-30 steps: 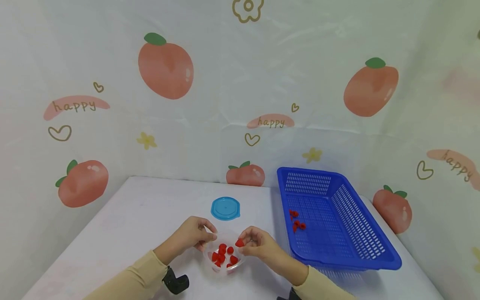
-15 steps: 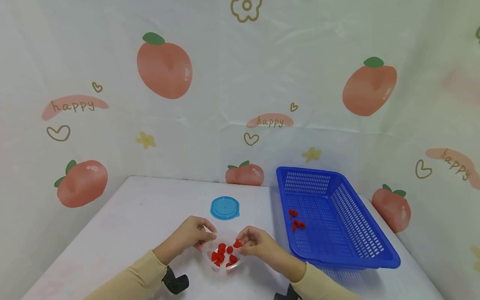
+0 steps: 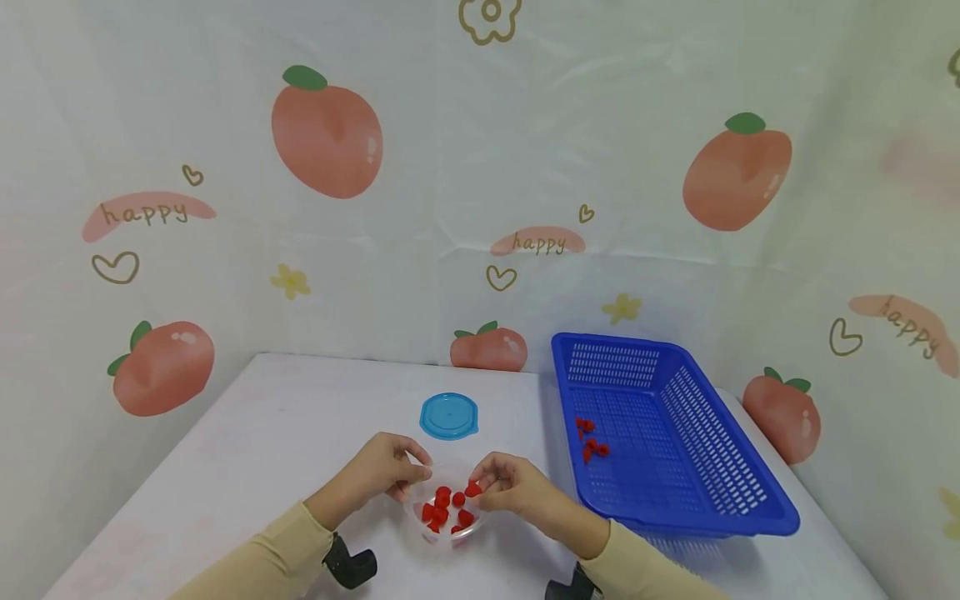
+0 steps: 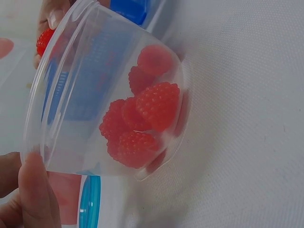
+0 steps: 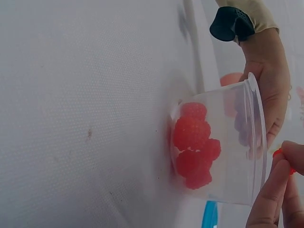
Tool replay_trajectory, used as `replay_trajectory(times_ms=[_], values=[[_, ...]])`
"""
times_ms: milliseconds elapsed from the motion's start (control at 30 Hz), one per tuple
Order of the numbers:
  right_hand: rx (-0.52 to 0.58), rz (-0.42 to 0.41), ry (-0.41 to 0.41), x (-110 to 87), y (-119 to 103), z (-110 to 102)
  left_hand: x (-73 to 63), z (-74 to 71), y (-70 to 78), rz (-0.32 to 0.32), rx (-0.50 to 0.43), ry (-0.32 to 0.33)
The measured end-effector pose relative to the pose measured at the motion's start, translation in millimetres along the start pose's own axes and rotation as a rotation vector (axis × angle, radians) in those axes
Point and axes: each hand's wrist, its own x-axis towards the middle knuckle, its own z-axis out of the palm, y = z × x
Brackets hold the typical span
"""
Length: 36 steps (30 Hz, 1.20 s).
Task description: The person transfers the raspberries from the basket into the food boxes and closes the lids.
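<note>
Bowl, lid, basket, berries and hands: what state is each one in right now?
Clear bowl: uncovered, partly filled
Bowl berries: loosely heaped
Blue lid: off, lying flat
Blue basket: open-topped, mostly bare
Basket berries: loose, along one side
Left hand: gripping the bowl's rim
Right hand: pinching one berry

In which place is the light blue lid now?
In the head view, the light blue lid lies on the white table, just beyond the clear bowl and left of the dark blue basket.
</note>
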Motion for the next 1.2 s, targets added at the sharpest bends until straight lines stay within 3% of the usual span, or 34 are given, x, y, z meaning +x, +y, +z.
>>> replay_trajectory(times_ms=[1200], values=[[-0.03,0.003,0.002,1.3,-0.6,0.5,-0.9,-0.1,0.6,-0.02,-0.023,0.003]])
